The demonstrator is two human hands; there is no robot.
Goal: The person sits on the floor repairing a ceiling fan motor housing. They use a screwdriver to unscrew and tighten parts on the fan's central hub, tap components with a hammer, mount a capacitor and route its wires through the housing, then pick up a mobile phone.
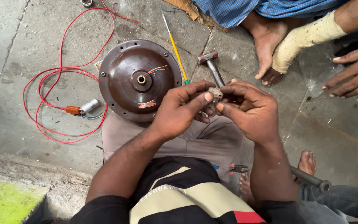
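Black, cream and red shirt [179, 199] at bottom edge of view, nearest the camera; grey trousers [204, 141] over the lap just beyond.

Left hand [181, 110]: fingers curled, thumb tip pressed against small grey metal part [215, 93], closed on it from the left.
Right hand [251, 110]: fingers bent, fingertips closed on the same metal part from the right. Part held between both hands above the lap, mostly hidden by fingers; exact shape not discernible.

Brown round motor housing [139, 79] on concrete floor [13, 49], touching the knee, just left of the left hand. Central shaft hole upward, thin coloured wires emerging from it.
Hammer [212, 66] on floor, head away from the body, handle running under the hands.
Yellow-shafted screwdriver [175, 47] beside the housing rim, between housing and hammer.
Red wire [59, 79] looped on floor left of housing, ending at orange connector and small silver cylinder [90, 105].
Pliers [239, 168] on floor by the right knee, partly hidden.
Dark metal rod [309, 178] behind right forearm.

Other person's hand [355, 72] at right edge, fingers spread on floor; bandaged foot [299, 39] and bare foot [268, 41] at top.
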